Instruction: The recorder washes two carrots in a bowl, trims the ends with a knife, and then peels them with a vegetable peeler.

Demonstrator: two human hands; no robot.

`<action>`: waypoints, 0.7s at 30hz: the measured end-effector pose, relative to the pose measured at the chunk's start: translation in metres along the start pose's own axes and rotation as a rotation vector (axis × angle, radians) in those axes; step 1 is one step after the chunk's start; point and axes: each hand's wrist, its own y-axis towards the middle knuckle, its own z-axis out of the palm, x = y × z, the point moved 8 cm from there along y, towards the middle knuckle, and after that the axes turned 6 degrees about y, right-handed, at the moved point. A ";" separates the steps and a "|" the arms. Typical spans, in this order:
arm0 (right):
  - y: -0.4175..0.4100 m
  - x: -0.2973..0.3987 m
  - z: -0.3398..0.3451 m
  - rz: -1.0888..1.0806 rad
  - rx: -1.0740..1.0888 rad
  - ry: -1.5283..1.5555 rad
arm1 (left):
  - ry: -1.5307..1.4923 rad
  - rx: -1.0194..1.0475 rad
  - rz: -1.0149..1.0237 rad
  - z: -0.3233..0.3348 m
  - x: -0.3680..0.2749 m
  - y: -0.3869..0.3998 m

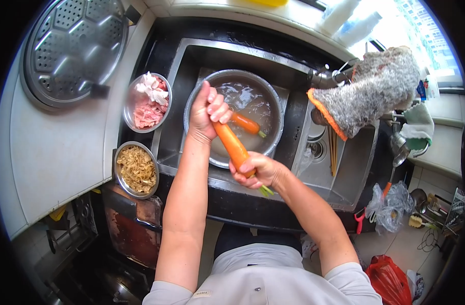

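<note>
A large carrot (232,143) with short green stems is held slantwise over the near part of a round metal basin. My left hand (209,110) grips its far, narrower end, thumb raised. Around its thick stem end my right hand (255,170) is closed, above the sink's front edge. The metal basin (280,126) stands in a steel sink (167,152) and holds cloudy water. A second carrot (246,122) lies in that water, partly hidden behind my left hand.
Left of the sink are a bowl of raw meat (150,110) and a bowl of shredded brown food (136,169). A grey furry cloth (366,91) hangs by the faucet (325,78). Chopsticks (333,150) lie in the smaller basin. A perforated steamer tray (80,49) stands at the upper left.
</note>
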 end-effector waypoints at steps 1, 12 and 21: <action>0.002 0.002 -0.006 -0.028 -0.139 -0.111 | 0.084 -0.095 -0.004 -0.003 0.004 0.001; 0.000 0.080 -0.009 -0.425 -0.894 -1.417 | 0.549 -0.877 0.080 -0.050 0.043 -0.048; 0.018 0.027 -0.020 -0.118 -0.445 -0.339 | 0.442 -0.668 -0.022 -0.052 0.034 -0.033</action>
